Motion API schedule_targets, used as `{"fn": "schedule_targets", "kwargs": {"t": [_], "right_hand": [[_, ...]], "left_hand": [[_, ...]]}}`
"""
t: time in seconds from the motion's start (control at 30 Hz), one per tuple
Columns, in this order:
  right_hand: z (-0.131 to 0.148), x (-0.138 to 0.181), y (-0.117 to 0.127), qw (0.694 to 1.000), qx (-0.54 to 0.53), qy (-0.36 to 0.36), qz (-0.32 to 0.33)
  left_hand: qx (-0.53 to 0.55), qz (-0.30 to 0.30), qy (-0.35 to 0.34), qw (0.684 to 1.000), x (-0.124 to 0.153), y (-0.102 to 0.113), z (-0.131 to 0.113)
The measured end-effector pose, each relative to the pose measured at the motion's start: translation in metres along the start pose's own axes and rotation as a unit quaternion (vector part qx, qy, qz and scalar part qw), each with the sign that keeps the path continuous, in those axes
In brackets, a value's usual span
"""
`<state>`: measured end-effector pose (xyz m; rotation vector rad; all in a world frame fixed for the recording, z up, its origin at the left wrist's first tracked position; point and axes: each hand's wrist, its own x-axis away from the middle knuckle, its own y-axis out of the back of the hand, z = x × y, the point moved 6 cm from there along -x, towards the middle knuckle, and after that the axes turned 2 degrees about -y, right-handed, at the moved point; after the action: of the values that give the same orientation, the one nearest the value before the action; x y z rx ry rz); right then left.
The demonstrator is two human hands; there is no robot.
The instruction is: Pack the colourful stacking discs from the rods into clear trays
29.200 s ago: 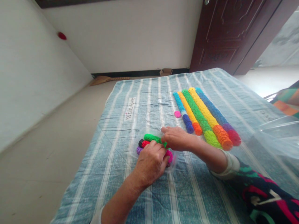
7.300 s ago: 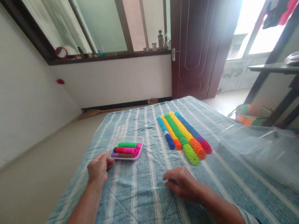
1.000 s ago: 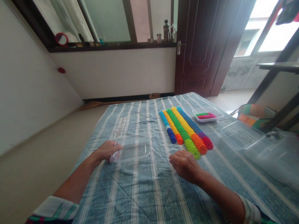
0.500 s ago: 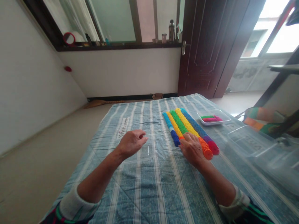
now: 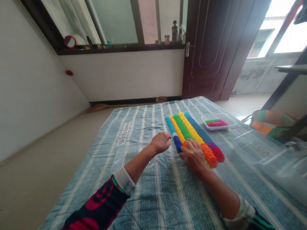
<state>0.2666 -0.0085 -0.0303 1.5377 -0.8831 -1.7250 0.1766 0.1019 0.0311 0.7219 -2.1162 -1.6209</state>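
Observation:
Several long stacks of plastic snowflake discs point(image 5: 192, 127) lie side by side on the striped bedspread, in blue, yellow, green, orange and magenta. My right hand point(image 5: 194, 156) is palm down over the near ends of the middle stacks, its fingers bent around them and covering part of the green and orange. Just left of the dark blue end is my left hand point(image 5: 161, 142), closed with fingertips together; whatever it may hold is too small to make out. Beneath my left forearm lies a clear plastic lid or tray point(image 5: 120, 159), partly hidden.
A clear box point(image 5: 219, 126) with green and pink stacks in it stands right of the rows. Nearer on the right are another clear container point(image 5: 259, 147) and a blurred clear one point(image 5: 290, 174). The bed's far edge faces a dark door point(image 5: 208, 51).
My left hand has moved right, from above the clear lid to beside the dark blue stack. My right hand has stayed on the rows, shifting slightly toward me.

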Motion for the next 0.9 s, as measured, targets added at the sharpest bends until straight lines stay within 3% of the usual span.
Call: {"fn": "schedule_targets", "kwargs": {"t": [0.3, 0.63, 0.9], "right_hand": [[0.007, -0.002, 0.005, 1.000, 0.014, 0.012, -0.003], [0.007, -0.003, 0.002, 1.000, 0.010, 0.010, 0.009], [0.006, -0.003, 0.002, 1.000, 0.011, 0.010, 0.013]], "left_hand": [[-0.002, 0.016, 0.008, 1.000, -0.032, -0.019, 0.010], [-0.006, 0.048, -0.003, 0.999, -0.025, -0.021, 0.005], [-0.032, 0.069, 0.005, 0.997, -0.009, -0.029, -0.014]]}}
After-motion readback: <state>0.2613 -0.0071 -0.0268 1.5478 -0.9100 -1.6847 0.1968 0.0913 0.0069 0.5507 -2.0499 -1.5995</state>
